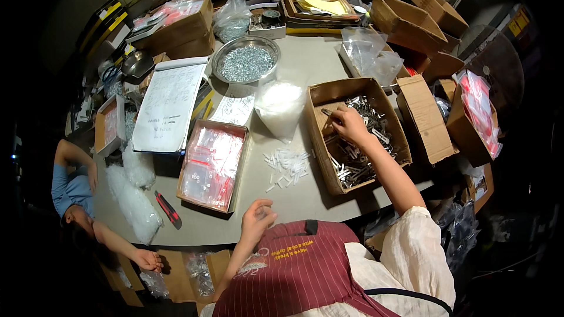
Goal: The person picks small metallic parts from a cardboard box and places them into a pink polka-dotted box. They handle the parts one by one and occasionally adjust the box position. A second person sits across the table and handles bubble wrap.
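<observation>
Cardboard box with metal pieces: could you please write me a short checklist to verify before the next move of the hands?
1. Cardboard box open from above: ok.
2. Small metal piece held at the fingertips of the right hand: ok.
3. Left hand empty: cannot tell, its fingers are curled.
4. White plastic pieces contained: not ok, they lie loose on the table.
5. Utility knife blade retracted: cannot tell, too small.
6. Co-worker's hand away from the cardboard box: ok.
</observation>
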### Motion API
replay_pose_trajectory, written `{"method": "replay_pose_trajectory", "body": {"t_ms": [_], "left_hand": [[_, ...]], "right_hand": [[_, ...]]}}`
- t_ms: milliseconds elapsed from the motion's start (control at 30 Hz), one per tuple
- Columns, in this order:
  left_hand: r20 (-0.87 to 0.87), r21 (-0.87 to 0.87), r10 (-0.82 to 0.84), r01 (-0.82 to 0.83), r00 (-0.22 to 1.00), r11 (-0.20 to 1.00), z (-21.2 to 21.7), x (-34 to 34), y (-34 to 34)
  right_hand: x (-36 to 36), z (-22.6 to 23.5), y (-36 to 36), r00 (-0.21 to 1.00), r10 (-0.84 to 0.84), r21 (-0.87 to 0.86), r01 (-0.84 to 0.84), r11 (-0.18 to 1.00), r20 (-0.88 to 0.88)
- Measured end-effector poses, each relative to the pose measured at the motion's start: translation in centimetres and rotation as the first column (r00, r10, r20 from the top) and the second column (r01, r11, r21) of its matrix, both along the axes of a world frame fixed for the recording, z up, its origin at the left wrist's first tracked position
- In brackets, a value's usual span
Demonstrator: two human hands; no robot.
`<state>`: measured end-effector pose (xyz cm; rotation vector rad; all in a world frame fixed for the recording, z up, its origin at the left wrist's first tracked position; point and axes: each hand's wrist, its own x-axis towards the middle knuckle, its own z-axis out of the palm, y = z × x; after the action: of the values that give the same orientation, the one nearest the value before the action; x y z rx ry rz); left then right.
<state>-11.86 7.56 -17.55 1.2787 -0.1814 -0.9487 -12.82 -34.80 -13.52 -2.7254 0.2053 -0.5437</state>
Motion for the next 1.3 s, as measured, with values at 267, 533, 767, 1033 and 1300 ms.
{"method": "replay_pose_trajectory", "body": {"t_ms": [267, 533, 767, 1033, 1300], "left_hand": [[0.028, 0.060, -0.036, 0.034, 0.999, 0.998, 1.1, 0.2, -0.8], [0.067, 0.087, -0.051, 0.046, 0.996, 0.995, 0.7, 0.6, -0.8], [0.083, 0.083, -0.034, 0.027, 0.996, 0.996, -0.7, 0.3, -0.5], [0.056, 0.063, 0.001, -0.005, 0.998, 0.998, 0.1, 0.1, -0.7], [0.076, 0.058, 0.023, -0.028, 0.997, 0.998, -1.1, 0.1, -0.5]], "right_hand": [[0.4, 0.7, -3.0, 0.997, 0.071, 0.014, -0.071, 0.997, 0.007], [0.8, 1.7, -6.5, 0.980, 0.196, -0.227, -0.196, 0.954, -0.020], [1.4, 1.0, -4.7, 0.956, 0.290, -0.214, -0.293, 0.932, -0.049], [-0.1, -1.6, -3.1, 0.896, 0.366, -0.118, -0.404, 0.907, -0.253], [-1.8, -0.1, -1.9, 0.879, 0.301, -0.259, -0.409, 0.875, -0.369]]}}
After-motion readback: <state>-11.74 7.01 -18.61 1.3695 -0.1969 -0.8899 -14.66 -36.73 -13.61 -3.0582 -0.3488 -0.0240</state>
